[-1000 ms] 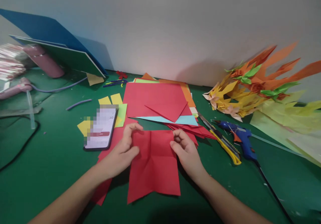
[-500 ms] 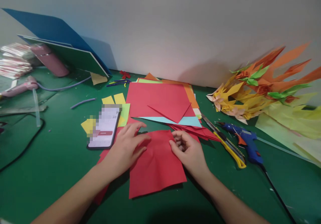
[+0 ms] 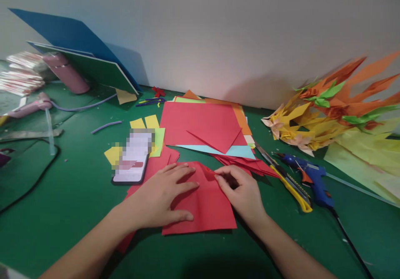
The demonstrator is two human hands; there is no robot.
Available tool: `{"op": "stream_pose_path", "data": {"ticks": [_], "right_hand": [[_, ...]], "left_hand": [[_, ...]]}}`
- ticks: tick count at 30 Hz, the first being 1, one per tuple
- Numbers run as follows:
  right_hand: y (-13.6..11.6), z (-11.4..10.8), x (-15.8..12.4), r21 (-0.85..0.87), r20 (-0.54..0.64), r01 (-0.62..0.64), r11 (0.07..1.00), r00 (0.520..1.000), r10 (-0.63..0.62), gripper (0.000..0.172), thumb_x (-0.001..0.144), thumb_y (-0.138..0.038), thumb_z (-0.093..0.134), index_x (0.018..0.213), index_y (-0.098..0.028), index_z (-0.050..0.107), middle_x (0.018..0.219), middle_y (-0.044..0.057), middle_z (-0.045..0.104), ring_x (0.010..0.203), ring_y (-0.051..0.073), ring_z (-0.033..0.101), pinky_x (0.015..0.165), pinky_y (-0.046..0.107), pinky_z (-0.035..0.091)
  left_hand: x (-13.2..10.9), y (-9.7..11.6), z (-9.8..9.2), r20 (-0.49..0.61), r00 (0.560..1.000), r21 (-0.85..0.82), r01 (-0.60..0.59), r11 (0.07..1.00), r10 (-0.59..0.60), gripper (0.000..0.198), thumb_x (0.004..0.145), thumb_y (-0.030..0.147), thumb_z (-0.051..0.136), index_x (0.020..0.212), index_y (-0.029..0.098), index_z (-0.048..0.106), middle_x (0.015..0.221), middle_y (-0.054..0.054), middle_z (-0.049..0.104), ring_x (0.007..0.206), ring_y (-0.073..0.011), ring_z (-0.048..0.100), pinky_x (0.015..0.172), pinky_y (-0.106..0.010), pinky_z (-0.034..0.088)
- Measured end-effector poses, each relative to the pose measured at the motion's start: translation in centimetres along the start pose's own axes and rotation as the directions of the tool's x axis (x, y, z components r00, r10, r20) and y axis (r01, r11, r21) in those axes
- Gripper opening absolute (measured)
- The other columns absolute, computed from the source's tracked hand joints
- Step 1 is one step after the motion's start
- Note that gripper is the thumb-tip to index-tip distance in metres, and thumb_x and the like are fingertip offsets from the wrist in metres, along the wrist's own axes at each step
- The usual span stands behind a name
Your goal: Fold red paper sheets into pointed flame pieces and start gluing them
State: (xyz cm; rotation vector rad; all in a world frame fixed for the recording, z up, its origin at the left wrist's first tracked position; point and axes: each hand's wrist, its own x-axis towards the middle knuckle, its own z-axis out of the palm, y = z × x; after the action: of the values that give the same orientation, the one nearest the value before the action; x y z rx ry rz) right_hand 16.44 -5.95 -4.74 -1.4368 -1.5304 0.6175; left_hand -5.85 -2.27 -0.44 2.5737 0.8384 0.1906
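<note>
A creased sheet of red paper (image 3: 209, 212) lies on the green table in front of me. My left hand (image 3: 167, 193) rests flat on its left side, fingers spread. At the sheet's far right corner, my right hand (image 3: 242, 189) pinches the edge between thumb and forefinger, and that corner is lifted and bent over. More red paper (image 3: 153, 166) sticks out from beneath my left hand and wrist. Just beyond is a stack of coloured sheets (image 3: 200, 120) with a red one on top, and folded red pieces (image 3: 246, 164) lie at its near right side.
Left of my hands lies a phone (image 3: 131, 162) among yellow paper pieces. On the right are a yellow utility knife (image 3: 295, 191), a blue glue gun (image 3: 312, 174) with its cord, and paper flowers (image 3: 325, 104). A pink bottle (image 3: 67, 72) leans by boards at the back left.
My left hand has come down flat onto the red paper, fingers spreading toward the near side. My right hand now pinches and bends up the far right corner.
</note>
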Motion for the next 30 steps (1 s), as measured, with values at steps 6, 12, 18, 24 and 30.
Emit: {"op": "stream_pose_path", "data": {"ticks": [6, 12, 18, 24, 30], "right_hand": [[0.1, -0.1, 0.1, -0.076, 0.073, 0.154, 0.985, 0.986, -0.148, 0.017, 0.085, -0.017, 0.052, 0.085, -0.023, 0.068, 0.083, 0.005, 0.069, 0.072, 0.019, 0.064, 0.059, 0.03, 0.05], [0.0, 0.1, -0.2, -0.128, 0.112, 0.357, 0.925, 0.932, -0.344, 0.017, 0.087, -0.012, 0.054, 0.085, -0.022, 0.068, 0.088, 0.007, 0.07, 0.083, 0.022, 0.064, 0.073, 0.036, 0.052], [-0.2, 0.2, -0.4, -0.161, 0.232, 0.484, 0.86, 0.865, -0.444, 0.021, 0.091, -0.011, 0.049, 0.087, -0.021, 0.067, 0.101, 0.009, 0.071, 0.091, 0.023, 0.063, 0.078, 0.04, 0.053], [0.2, 0.3, -0.5, -0.173, 0.264, 0.487, 0.856, 0.86, -0.436, 0.018, 0.092, -0.012, 0.051, 0.089, -0.02, 0.067, 0.104, 0.01, 0.071, 0.092, 0.024, 0.063, 0.08, 0.041, 0.053], [0.3, 0.2, -0.4, -0.182, 0.286, 0.551, 0.815, 0.822, -0.492, 0.02, 0.093, -0.012, 0.048, 0.092, -0.019, 0.066, 0.106, 0.009, 0.072, 0.091, 0.024, 0.062, 0.08, 0.042, 0.053]], "left_hand": [[0.2, 0.0, 0.3, -0.023, 0.999, -0.046, -0.037, 0.998, 0.036, 0.056, 0.071, 0.038, 0.078, 0.124, 0.032, 0.061, 0.142, -0.01, 0.048, 0.134, -0.0345, 0.039, 0.112, -0.059, 0.026], [0.1, -0.2, 0.8, -0.013, 0.999, -0.069, 0.044, 0.997, -0.045, 0.066, 0.066, 0.039, 0.081, 0.126, 0.026, 0.056, 0.143, -0.011, 0.045, 0.133, -0.036, 0.04, 0.107, -0.055, 0.036], [-0.3, -1.0, 1.8, -0.004, 0.997, -0.056, 0.077, 0.995, -0.078, 0.081, 0.065, 0.044, 0.081, 0.134, 0.023, 0.045, 0.146, -0.014, 0.041, 0.133, -0.0361, 0.039, 0.107, -0.053, 0.037], [0.0, -0.9, 1.6, -0.008, 0.997, -0.065, 0.075, 0.995, -0.076, 0.09, 0.064, 0.045, 0.083, 0.139, 0.024, 0.039, 0.145, -0.013, 0.042, 0.132, -0.0358, 0.04, 0.106, -0.051, 0.039], [0.3, -0.9, 1.4, 0.052, 0.997, -0.041, 0.051, 0.998, -0.049, 0.101, 0.066, 0.05, 0.081, 0.147, 0.025, 0.027, 0.152, -0.011, 0.035, 0.139, -0.0325, 0.031, 0.113, -0.05, 0.03]]}}
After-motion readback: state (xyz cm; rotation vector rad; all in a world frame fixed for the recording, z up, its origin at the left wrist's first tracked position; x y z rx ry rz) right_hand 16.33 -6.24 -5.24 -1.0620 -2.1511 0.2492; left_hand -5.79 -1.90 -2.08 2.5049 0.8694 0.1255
